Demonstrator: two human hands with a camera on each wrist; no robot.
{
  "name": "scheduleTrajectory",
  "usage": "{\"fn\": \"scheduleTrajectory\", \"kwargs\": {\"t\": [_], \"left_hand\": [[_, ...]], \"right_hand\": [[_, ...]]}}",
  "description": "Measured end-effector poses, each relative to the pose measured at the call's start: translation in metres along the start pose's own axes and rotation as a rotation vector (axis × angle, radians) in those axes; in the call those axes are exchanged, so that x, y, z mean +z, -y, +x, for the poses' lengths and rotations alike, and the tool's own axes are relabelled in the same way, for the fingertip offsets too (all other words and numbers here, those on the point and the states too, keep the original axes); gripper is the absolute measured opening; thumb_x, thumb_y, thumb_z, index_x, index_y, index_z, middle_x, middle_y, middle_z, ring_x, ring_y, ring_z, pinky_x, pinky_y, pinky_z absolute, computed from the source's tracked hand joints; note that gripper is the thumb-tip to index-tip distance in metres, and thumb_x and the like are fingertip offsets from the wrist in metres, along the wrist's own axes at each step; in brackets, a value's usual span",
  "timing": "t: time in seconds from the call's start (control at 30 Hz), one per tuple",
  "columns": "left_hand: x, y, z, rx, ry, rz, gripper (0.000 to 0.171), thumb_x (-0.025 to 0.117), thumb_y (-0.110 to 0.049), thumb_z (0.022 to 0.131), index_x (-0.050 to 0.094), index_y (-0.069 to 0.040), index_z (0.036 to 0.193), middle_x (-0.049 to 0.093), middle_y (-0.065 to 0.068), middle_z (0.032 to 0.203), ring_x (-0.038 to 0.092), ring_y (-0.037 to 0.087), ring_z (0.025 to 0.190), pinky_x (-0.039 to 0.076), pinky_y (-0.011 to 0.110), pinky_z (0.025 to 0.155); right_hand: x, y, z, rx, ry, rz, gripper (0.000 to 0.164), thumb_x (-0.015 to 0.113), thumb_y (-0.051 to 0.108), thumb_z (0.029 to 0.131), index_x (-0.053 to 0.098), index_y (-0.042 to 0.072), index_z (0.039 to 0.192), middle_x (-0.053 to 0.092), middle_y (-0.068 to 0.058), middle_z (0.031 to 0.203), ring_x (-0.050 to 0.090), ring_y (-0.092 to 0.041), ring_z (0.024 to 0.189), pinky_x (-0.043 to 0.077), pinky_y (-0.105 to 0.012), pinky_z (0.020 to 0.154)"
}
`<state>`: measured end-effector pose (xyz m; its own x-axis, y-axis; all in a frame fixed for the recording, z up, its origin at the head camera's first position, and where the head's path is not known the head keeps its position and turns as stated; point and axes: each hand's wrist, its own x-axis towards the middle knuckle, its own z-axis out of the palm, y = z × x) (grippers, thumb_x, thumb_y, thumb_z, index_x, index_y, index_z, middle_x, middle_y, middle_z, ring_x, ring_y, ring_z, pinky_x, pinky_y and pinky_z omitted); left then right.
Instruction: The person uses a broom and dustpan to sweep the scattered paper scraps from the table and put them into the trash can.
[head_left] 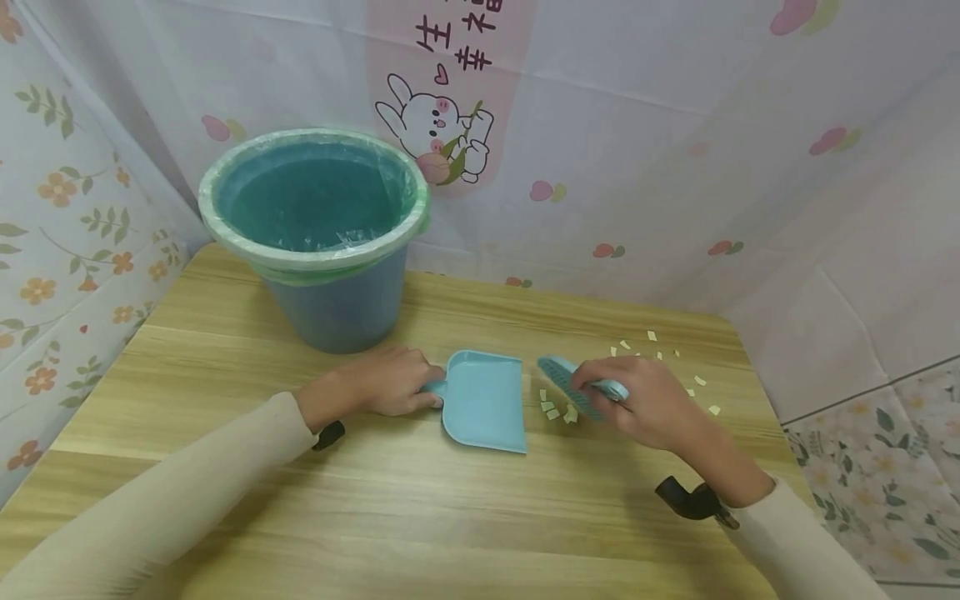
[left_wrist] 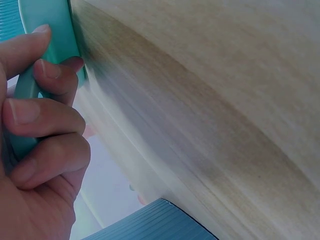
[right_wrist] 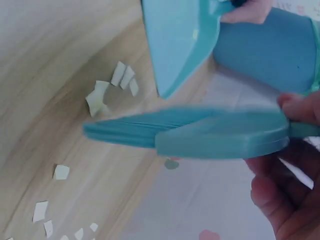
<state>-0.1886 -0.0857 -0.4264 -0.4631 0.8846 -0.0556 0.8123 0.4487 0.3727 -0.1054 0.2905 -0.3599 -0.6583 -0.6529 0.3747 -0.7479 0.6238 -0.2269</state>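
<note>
A light-blue dustpan (head_left: 486, 400) lies on the table, its open edge facing right. My left hand (head_left: 393, 382) grips its handle, fingers curled round it in the left wrist view. My right hand (head_left: 637, 398) holds a blue hand brush (right_wrist: 220, 132) by the handle, just right of the dustpan. Several small pale paper scraps (right_wrist: 97, 95) lie between the brush and the dustpan's edge. More paper scraps (head_left: 700, 381) are scattered beyond the right hand. The brush's bristles partly cover the scraps in the head view, so whether they touch the table I cannot tell.
A blue bin (head_left: 337, 308) with a clear liner over its rim stands at the back left of the wooden table (head_left: 420, 525), behind the left hand. A printed cloth (head_left: 637, 125) hangs along the table's back edge.
</note>
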Motion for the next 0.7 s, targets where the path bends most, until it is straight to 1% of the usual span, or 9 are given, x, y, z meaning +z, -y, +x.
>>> {"fn": "scheduleTrajectory", "kwargs": {"t": [0.07,0.13,0.2,0.27,0.37,0.47,0.57,0.7], "left_hand": [[0.000,0.000,0.000,-0.002,0.002,-0.002,0.023,0.073,-0.027,0.107,0.072,-0.005,0.105,0.041,-0.009,0.070,0.044,0.007,0.064,0.039,0.028,0.060],[0.000,-0.001,0.000,-0.002,0.005,-0.003,0.023,0.073,-0.028,0.107,0.072,-0.005,0.105,0.041,-0.009,0.070,0.044,0.007,0.064,0.038,0.028,0.060],[0.000,-0.001,0.000,-0.004,0.009,-0.005,0.023,0.073,-0.028,0.107,0.072,-0.005,0.105,0.040,-0.009,0.070,0.043,0.007,0.063,0.037,0.028,0.059],[0.000,-0.001,0.000,-0.007,0.012,-0.006,0.023,0.073,-0.028,0.107,0.072,-0.005,0.105,0.040,-0.009,0.070,0.043,0.007,0.063,0.037,0.028,0.059],[0.001,0.001,0.000,-0.010,0.014,-0.007,0.023,0.073,-0.028,0.108,0.072,-0.005,0.105,0.040,-0.009,0.070,0.043,0.007,0.063,0.037,0.028,0.059],[0.001,0.001,0.000,-0.003,0.010,-0.002,0.023,0.072,-0.028,0.108,0.072,-0.005,0.105,0.041,-0.009,0.070,0.044,0.007,0.064,0.038,0.028,0.060],[0.001,0.001,0.000,-0.002,0.012,-0.001,0.024,0.072,-0.029,0.108,0.072,-0.005,0.106,0.041,-0.009,0.070,0.044,0.008,0.064,0.038,0.029,0.060],[0.000,0.001,0.000,-0.014,0.021,0.005,0.025,0.072,-0.029,0.108,0.073,-0.004,0.109,0.042,-0.008,0.070,0.045,0.008,0.064,0.040,0.029,0.061]], "right_hand": [[-0.003,0.001,0.001,0.047,-0.032,-0.020,0.022,0.072,-0.003,0.089,0.074,0.016,0.100,0.071,0.012,0.078,0.043,0.005,0.058,0.041,-0.025,0.050],[-0.005,0.002,0.001,0.088,-0.050,-0.054,0.016,0.067,0.000,0.091,0.072,0.013,0.098,0.066,0.012,0.070,0.033,0.005,0.054,0.033,-0.024,0.047],[-0.005,0.003,0.001,0.125,-0.058,-0.090,0.012,0.063,0.003,0.092,0.071,0.012,0.094,0.063,0.012,0.066,0.036,0.004,0.054,0.034,-0.024,0.048],[-0.003,0.004,0.002,0.169,-0.046,-0.114,0.012,0.060,0.004,0.093,0.067,0.012,0.089,0.058,0.013,0.063,0.040,0.003,0.052,0.035,-0.025,0.047],[0.003,0.006,0.001,0.245,-0.003,-0.131,0.014,0.060,0.005,0.093,0.063,0.016,0.085,0.052,0.015,0.060,0.044,0.001,0.051,0.037,-0.027,0.047],[0.009,0.009,0.001,0.300,0.037,-0.109,0.015,0.061,0.005,0.094,0.063,0.016,0.084,0.048,0.016,0.059,0.045,-0.001,0.051,0.039,-0.028,0.048],[0.017,0.010,0.002,0.322,0.042,-0.089,0.013,0.063,0.005,0.094,0.063,0.016,0.085,0.045,0.015,0.058,0.043,-0.003,0.052,0.038,-0.028,0.049],[0.027,0.011,0.005,0.312,0.021,-0.078,0.012,0.064,0.005,0.093,0.064,0.015,0.086,0.046,0.015,0.058,0.042,-0.003,0.052,0.039,-0.028,0.049]]}}
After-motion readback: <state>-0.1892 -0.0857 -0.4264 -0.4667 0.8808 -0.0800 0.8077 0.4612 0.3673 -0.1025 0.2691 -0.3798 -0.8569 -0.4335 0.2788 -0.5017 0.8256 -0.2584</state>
